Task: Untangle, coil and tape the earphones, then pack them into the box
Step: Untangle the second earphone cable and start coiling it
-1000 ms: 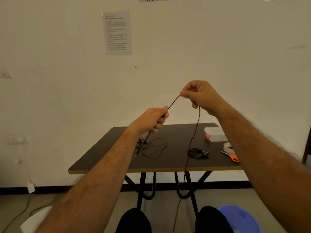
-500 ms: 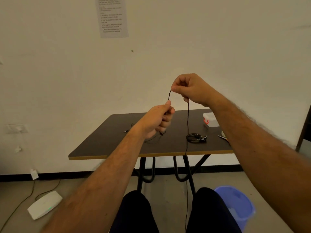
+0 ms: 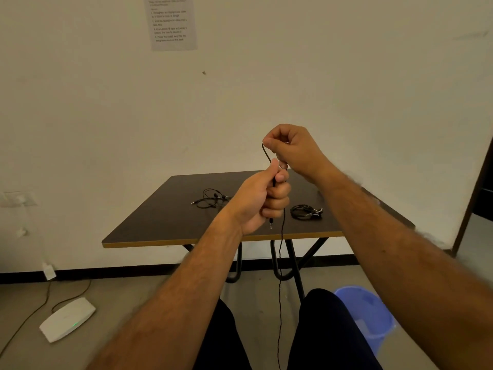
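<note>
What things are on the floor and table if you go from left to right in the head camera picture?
White box on the floor → loose earphones → coiled earphones → blue bin.

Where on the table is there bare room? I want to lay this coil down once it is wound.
The table's near-left corner is bare, in front of the loose earphones. A narrower patch lies between them and the coiled earphones, partly behind the left hand. The right side is hidden by the right arm.

Dim, warm, even indoor light; soft focus throughout, motion smear along the forearms, wide-angle bowing at edges.
</note>
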### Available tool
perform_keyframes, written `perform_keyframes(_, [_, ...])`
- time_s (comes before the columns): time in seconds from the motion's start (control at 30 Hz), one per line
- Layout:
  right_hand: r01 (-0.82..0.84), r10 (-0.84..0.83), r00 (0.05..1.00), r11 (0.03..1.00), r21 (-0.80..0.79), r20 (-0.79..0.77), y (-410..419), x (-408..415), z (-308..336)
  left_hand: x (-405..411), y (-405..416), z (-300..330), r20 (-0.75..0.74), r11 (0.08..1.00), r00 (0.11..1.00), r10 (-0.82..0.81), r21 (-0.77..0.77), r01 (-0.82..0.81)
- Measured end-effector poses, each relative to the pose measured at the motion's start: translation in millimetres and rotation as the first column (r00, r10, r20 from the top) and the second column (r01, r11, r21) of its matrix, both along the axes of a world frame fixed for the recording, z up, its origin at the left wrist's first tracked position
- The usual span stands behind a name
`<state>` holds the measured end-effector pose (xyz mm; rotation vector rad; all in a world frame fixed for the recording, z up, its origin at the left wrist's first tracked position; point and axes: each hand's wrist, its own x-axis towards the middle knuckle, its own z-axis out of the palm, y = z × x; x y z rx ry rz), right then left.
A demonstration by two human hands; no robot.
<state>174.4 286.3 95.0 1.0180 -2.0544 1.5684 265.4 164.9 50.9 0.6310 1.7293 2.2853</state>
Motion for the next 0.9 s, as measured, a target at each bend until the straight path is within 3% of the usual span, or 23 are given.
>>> perform_keyframes(0.3, [0.042, -0.024, 0.981, 0.995, -0.091, 0.191, -5, 11, -72, 20, 1, -30, -0.015, 0.999, 0.999, 0.041, 0.025, -0.041])
perform_keyframes(0.43, [-0.049, 0.049, 0.956, 0.999, -0.009, 0.290, -8, 39, -121, 33, -4, -42, -0.117, 0.987, 0.981, 0.158, -0.005, -0.160])
perform_keyframes(0.57, [-0.148, 0.129, 0.882, 0.989, 0.006, 0.452, -10, 75, -159, 39, -8, -49, -0.119, 0.973, 0.967, 0.225, 0.071, -0.217])
perform_keyframes(0.9, [-0.179, 0.084, 0.901, 0.966, 0.188, 0.426, -6, 135, -177, 40, -16, -59, -0.306, 0.875, 0.847, 0.434, -0.079, -0.477])
